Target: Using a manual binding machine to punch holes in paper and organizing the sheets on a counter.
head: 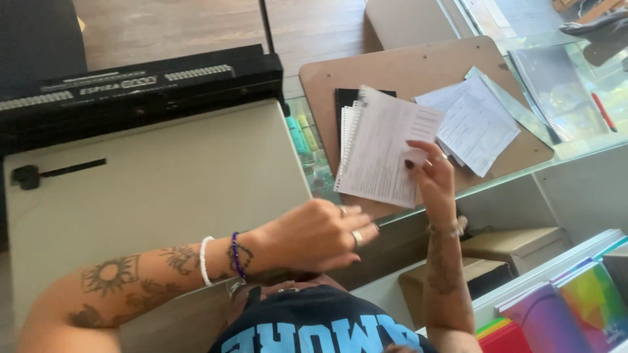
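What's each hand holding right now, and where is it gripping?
The right hand pinches a printed paper sheet at its lower right edge. The left hand holds nothing visible.

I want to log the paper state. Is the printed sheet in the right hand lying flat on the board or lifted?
Lifted. The right hand pinches the printed sheet at its edge, tilted above the brown board.

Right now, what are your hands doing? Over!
Right hand pinching a printed paper sheet over the brown board. Left hand empty, fingers loose, beside the binding machine. Nothing between hands and sheet.
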